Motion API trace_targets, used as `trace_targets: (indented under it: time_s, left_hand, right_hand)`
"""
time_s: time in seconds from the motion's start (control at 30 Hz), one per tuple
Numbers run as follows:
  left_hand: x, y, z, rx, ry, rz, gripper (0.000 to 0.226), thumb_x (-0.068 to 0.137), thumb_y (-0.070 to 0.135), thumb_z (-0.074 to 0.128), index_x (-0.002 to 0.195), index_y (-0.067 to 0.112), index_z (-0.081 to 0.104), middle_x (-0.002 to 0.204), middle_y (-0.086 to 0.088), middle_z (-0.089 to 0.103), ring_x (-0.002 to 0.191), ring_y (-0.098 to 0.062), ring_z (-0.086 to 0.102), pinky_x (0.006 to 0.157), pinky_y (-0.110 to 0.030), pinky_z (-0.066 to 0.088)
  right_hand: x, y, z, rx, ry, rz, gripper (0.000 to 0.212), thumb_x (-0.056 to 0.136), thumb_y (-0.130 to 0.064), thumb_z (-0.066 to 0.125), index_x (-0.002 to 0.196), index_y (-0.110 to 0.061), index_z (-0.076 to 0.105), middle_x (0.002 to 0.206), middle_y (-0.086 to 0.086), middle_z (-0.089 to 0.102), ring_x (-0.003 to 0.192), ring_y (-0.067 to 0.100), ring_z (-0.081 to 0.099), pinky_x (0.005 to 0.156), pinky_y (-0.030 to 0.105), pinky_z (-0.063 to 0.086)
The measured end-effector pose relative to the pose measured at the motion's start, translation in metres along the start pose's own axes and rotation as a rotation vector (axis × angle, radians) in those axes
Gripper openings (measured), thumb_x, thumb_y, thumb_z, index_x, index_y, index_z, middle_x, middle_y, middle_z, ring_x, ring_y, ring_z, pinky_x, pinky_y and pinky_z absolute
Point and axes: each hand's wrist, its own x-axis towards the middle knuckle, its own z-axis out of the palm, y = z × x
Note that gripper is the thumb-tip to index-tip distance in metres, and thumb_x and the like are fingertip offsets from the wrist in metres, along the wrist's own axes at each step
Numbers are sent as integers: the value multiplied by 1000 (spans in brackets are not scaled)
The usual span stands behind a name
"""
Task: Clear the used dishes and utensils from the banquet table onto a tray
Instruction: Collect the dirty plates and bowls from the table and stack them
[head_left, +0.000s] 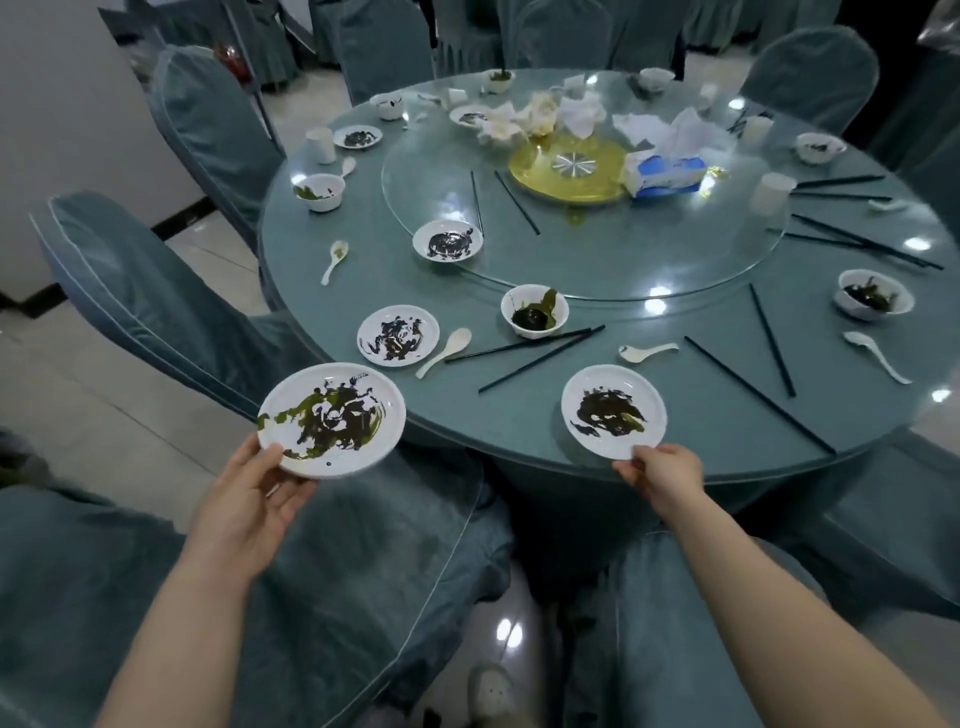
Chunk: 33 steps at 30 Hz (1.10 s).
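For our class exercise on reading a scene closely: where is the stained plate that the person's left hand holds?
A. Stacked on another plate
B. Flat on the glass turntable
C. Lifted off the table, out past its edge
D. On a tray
C: the left hand holds the stained plate in the air beyond the table's rim, above a covered chair.

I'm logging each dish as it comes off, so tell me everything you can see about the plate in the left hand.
The plate is round, white and shallow with a raised rim, ceramic or plastic by its look. Its face is smeared with dark brown and olive-green sauce. It is held nearly level off the table's near-left edge, above a covered chair. The left hand grips its near rim, thumb on top and fingers underneath. Nothing else touches it.
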Motion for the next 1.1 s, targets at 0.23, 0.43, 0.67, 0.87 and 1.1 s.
trace_targets:
  time_s: [0.23, 0.43, 0.67, 0.87, 1.1]
  left_hand:
    - [19, 28, -30, -124, 10, 11, 21, 97, 13, 48, 105, 27, 61, 77, 4, 75, 78, -17, 69, 58, -26, 59]
    - [32, 38, -57, -167, 25, 61, 25, 98, 11, 45, 107, 27, 62, 79, 6, 75, 66, -9, 71, 57, -24, 58]
    - [64, 50, -69, -199, 138, 93, 28, 99, 13, 45, 118, 24, 62, 97, 0, 75, 78, -13, 72, 59, -27, 59]
    - [95, 47, -49, -172, 259, 112, 28, 99, 12, 44, 117, 23, 62, 97, -2, 73, 78, -14, 69, 61, -24, 58]
    - [124, 45, -24, -216, 345, 84, 28, 96, 11, 48, 113, 27, 65, 98, 0, 74, 79, -15, 70, 65, -32, 58]
  right_hand:
    - [-60, -12, 71, -110, -194, -123, 9, 92, -5, 56, 92, -7, 48, 62, 15, 65, 42, 15, 59, 39, 20, 47]
    - [-77, -25, 150, -250, -312, -165, 6, 93, -6, 54, 98, -5, 50, 64, 15, 65, 44, 15, 56, 40, 21, 46]
    - [-19, -51, 251, -544, -326, -293, 13, 92, -11, 57, 104, -11, 53, 63, 10, 64, 41, 14, 57, 40, 23, 44]
    - [33, -70, 319, -1000, -344, -519, 23, 85, -19, 60, 106, -13, 64, 92, 11, 72, 81, 27, 70, 76, 32, 55]
    - [73, -81, 354, -1249, -444, -706, 37, 84, -25, 63, 119, -12, 62, 115, 10, 67, 107, 29, 61, 85, 32, 45]
